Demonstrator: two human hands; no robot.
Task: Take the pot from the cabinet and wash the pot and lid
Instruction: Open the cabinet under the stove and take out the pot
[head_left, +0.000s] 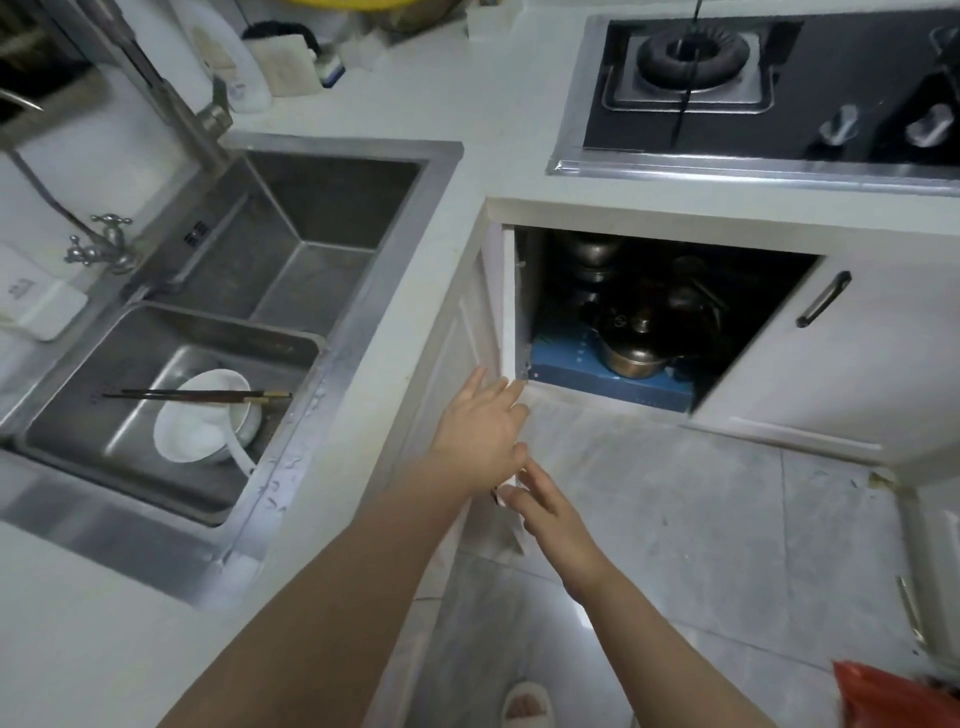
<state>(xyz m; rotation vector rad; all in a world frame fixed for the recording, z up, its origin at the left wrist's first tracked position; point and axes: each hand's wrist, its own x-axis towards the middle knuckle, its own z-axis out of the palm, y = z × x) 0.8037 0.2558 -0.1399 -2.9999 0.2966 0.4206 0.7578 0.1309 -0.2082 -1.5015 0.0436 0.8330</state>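
Reaching toward the corner under the white worktop (498, 145), the left hand (480, 431) lies with straight fingers against the edge of the white cabinet door (511, 312), which stands open. The right hand (545, 512) is just below it, fingers relaxed and touching the same door's lower edge, holding nothing. Inside the dark cabinet, a round steel pot with a dark lid (636, 345) sits on a blue shelf (608, 382), with other dim cookware behind it. A second white door with a black bar handle (823, 299) hangs open to the right. Left of the hands, the steel double sink (363, 312) holds a white bowl (208, 415) with dark chopsticks (197, 396) laid across it.
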